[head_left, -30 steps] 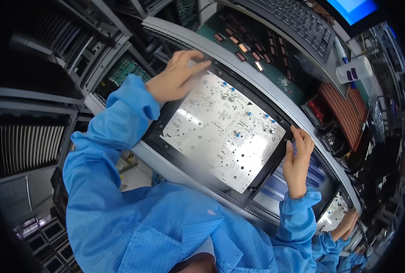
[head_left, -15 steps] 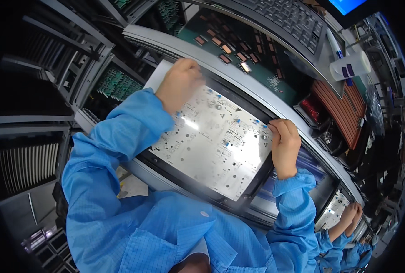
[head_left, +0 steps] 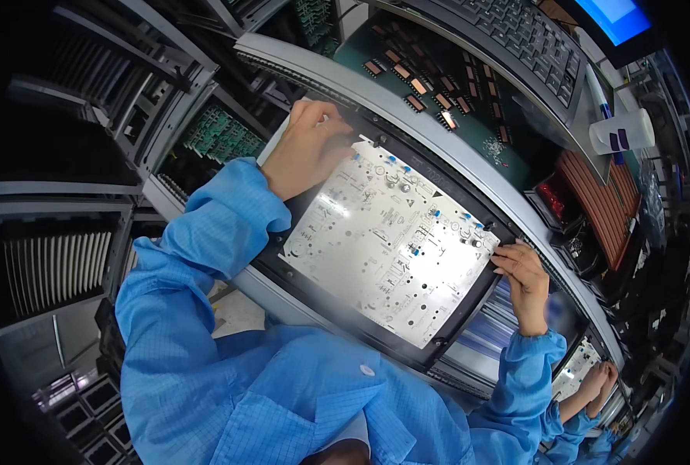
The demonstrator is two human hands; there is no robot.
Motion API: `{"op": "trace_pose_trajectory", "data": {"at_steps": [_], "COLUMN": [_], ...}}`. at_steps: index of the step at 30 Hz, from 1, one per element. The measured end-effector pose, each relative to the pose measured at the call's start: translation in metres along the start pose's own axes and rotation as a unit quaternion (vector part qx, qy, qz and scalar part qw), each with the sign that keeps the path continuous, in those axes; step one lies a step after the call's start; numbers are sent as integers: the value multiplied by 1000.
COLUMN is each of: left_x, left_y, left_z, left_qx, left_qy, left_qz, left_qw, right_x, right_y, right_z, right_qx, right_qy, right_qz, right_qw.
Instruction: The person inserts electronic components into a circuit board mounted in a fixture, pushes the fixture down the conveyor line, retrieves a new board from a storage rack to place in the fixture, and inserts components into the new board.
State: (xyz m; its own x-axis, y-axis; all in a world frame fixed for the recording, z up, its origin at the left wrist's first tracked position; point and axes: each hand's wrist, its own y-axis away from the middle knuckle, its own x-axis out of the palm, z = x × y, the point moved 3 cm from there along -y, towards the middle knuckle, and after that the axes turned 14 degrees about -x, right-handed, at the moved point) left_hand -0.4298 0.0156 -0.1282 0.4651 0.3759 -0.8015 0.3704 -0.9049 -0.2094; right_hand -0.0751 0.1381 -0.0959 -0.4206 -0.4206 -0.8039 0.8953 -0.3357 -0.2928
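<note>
One grey rail curves from 11 o'clock round to 4 o'clock; beyond it, toward 12 o'clock, lies a green worktop. Just inside the rail, at the centre of the view, sits a black frame around the white board. Tilting looks the main risk for this board: if its corners were pushed or raised unevenly, one edge could ride up on the frame and sit askew. At 10 o'clock the left blue sleeve comes close to the board, and its loose cloth could drag across the surface. The left hand curls over the board's 11 o'clock corner, but blur and shadow hide whether its bent fingers are clamped on anything. At 3 o'clock the right hand has its fingertips bunched at the other corner; whether they pinch the edge or only rest against it, I cannot tell, and a slip there might jar the board. Brown chips lie loose on the worktop, where a stray reach could scatter them. Smallest, the blue components cluster mainly along the edge between both hands, so a brushing fingertip could bend or dislodge some.
</note>
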Motion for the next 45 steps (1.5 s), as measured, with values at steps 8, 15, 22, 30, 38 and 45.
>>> {"op": "trace_pose_trajectory", "data": {"at_steps": [8,15,22,30,38,45], "left_x": [12,-33,-60,-50,-46,-55], "left_y": [-4,13,119,131,132,137], "left_z": [4,0,18,12,13,6], "left_qx": [82,120,49,110,94,160], "left_qy": [90,70,124,86,50,69], "left_qz": [-14,63,269,176,110,202], "left_qw": [993,988,954,974,988,964], "right_x": [29,2,70,90,97,78], "right_y": [-1,31,87,98,81,58], "right_z": [14,67,141,151,145,169], "right_qx": [57,140,205,332,229,59], "right_qy": [112,157,90,112,74,91], "right_qz": [-148,-85,-129,-284,-256,-47], "right_qw": [981,974,966,893,936,993]}}
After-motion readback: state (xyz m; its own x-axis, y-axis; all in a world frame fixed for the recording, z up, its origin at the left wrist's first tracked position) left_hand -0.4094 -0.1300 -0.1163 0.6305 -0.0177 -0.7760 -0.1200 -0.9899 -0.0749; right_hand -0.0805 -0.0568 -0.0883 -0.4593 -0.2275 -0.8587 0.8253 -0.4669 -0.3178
